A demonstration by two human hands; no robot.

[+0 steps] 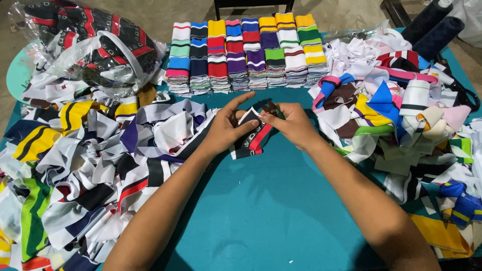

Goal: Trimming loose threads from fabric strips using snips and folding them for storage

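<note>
— Holding anything, those two hands?

— Yes. Both are on one black fabric strip with a red stripe and a white edge, at the middle of the teal tabletop. The left hand has its fingers clamped on the strip's left side, thumb on top, with the forefinger stretched out and pointing up and to the right. The right hand pinches the strip's upper end with its fingers together.

— Which way does the strip run?

— Its long axis is diagonal: the upper end sits up and to the right, between the two hands, and the lower end hangs down and to the left, touching the tabletop near the left wrist. The red stripe follows the same line.

— And round about?

— Just beyond the hands stand neat folded stacks of striped pieces, in rows, in many colours. A loose heap of strips lies at the left, another loose heap at the right. A clear plastic bag with dark red-patterned fabric sits at the far left corner, and two dark rolls lie at the far right.
</note>
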